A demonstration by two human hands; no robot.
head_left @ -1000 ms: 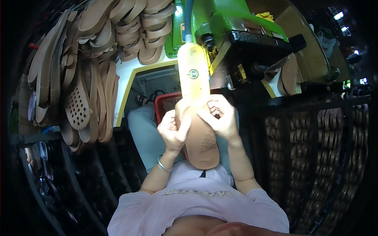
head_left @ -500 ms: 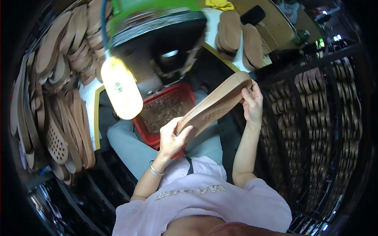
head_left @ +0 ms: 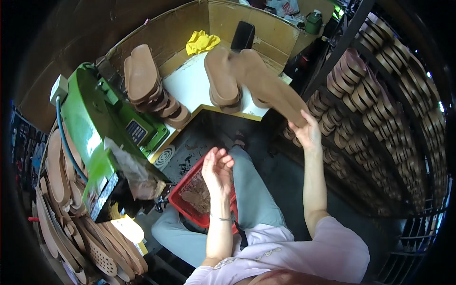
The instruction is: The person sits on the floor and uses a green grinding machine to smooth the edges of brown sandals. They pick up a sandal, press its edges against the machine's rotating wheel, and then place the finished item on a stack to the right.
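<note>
– Bright where?
– Across the white surface [head_left: 184, 78], and hottest at the lamp [head_left: 129, 230], blown out to plain white.
– And dim?
– Down by the floor [head_left: 286, 175], fading to black around the outer edges.
– Sharp throughout?
– Mostly, but blurred along the held sole [head_left: 268, 81] and bowed at the rack [head_left: 349, 35].

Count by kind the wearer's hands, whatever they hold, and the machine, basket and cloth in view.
Hands: 2, left hand and right hand
Brown sole, in right hand: 1
Green machine: 1
Red basket: 1
Yellow cloth: 1
Total: 6
</note>
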